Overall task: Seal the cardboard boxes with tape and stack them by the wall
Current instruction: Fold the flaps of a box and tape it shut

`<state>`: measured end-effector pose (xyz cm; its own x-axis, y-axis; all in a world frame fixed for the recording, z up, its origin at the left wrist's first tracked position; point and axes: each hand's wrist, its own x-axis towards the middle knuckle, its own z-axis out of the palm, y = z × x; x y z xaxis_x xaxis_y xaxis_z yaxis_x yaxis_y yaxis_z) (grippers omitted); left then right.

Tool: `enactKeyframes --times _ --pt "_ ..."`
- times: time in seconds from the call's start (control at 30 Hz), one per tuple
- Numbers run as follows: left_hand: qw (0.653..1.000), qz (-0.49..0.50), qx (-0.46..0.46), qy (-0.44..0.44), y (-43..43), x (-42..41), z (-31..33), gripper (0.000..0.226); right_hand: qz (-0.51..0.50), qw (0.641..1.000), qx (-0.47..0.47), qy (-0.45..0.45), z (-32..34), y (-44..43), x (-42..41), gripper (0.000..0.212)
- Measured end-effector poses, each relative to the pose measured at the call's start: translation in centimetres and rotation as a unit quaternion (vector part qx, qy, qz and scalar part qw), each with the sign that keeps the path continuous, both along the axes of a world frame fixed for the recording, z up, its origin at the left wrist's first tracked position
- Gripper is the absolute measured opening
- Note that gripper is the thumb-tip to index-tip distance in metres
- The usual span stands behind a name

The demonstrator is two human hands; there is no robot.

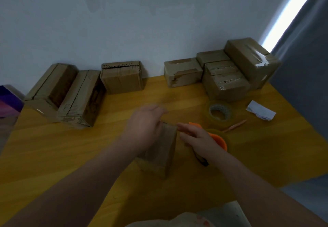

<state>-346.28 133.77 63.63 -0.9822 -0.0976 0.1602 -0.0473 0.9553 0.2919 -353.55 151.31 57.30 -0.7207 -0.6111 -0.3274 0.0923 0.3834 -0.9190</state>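
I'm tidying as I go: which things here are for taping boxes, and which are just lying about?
Job: middle box, untaped boxes, taped stack, tape roll, orange tape dispenser.
Lying about: white paper, orange stick, purple box.

The room was dim, with a cool grey cast on the wall (124,22). Daylight came from a blown-out window strip (287,10) at the far right beside the curtain (305,58), and glared off the tape on the stacked boxes (252,56) there. The open boxes (71,93) at the far left held deep shadow. The left hand (143,127) and right hand (197,138) were smeared by motion blur. The table (53,147) edge bowed towards the margins.
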Motion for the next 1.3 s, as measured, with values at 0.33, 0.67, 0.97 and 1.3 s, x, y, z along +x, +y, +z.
enactKeyframes --times 0.33,0.67,0.97,1.3 --pt "0.998 -0.05 0.008 0.046 1.5 4.4 -4.8 0.038 -0.02 0.995 -0.087 -0.054 -0.1 -1.0 0.7 0.029" --pt "0.994 -0.041 0.049 0.093 1.7 4.3 -5.9 0.033 -0.106 0.993 -0.058 0.003 -1.1 -2.6 0.9 0.021" --pt "0.99 -0.048 0.059 0.115 1.8 4.4 -5.8 0.028 -0.125 0.984 -0.035 0.121 -1.9 -3.7 0.2 0.016" --pt "0.994 -0.047 0.059 0.075 1.4 4.4 -5.6 0.032 -0.14 0.958 0.013 0.248 -2.1 -4.3 -0.3 0.044"
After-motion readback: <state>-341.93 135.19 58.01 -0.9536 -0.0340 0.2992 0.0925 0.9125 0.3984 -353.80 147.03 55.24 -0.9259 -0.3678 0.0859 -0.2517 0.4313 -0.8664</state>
